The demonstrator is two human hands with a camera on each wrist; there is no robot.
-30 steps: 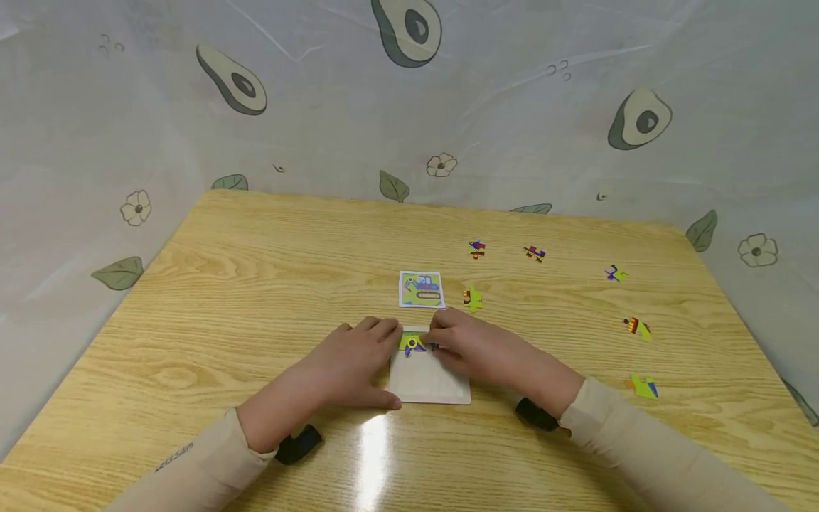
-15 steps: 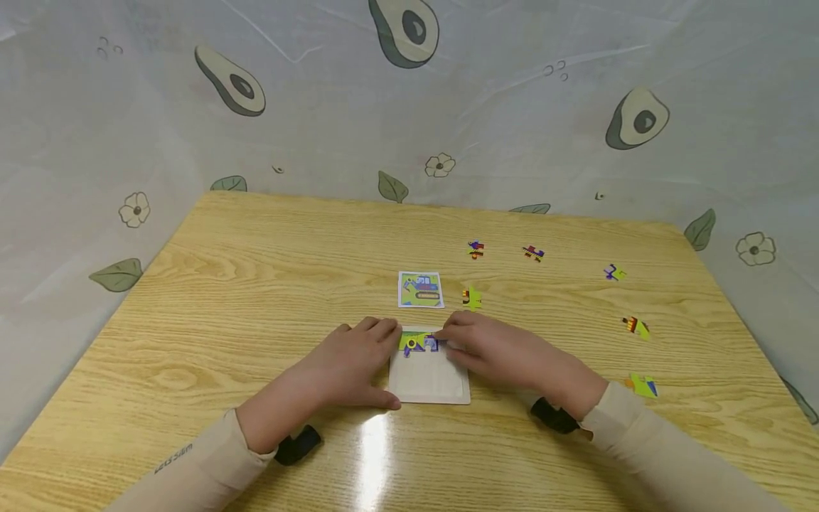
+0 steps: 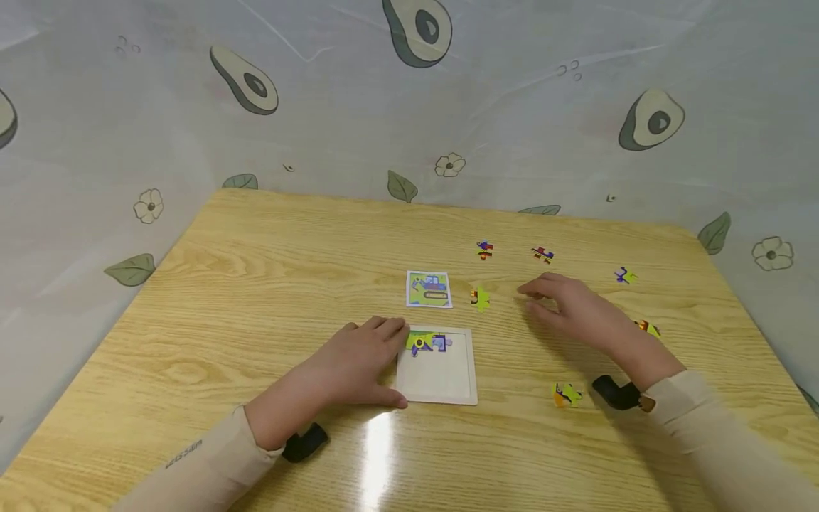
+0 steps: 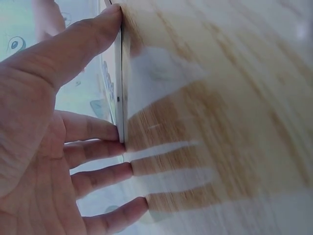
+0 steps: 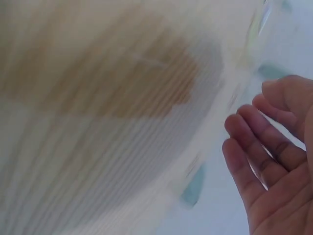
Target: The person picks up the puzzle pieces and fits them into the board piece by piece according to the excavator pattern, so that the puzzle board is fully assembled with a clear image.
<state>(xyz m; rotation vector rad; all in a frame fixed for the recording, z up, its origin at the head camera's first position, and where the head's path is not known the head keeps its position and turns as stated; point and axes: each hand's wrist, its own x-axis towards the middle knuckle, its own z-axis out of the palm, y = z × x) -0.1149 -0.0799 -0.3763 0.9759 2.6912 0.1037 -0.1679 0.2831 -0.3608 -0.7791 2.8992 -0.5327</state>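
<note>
The left hand [image 3: 355, 364] lay at nine o'clock of the tray [image 3: 441, 380], fingers straight and thumb apart, both touching the rim. The right hand [image 3: 579, 313] hovered at two o'clock, fingers loosely bent, gripping nothing. The tray was a pale, shallow square; inside, at eleven o'clock, sat two interlocked pieces [image 3: 427, 341], a rounded knob jutting toward three. Just beyond, at twelve, lay a square, white-edged card [image 3: 429, 289] printed with a digger. A lobed green piece [image 3: 480, 299] lay at one o'clock, a red piece [image 3: 542, 254] farther out, a purple-and-green piece [image 3: 625, 275] at two, and an orange-and-green piece [image 3: 566, 395] past three. The tabletop [image 3: 288, 242] was glossy and wood-grained, and behind it hung a creased sheet [image 3: 333, 128] printed with avocados.
</note>
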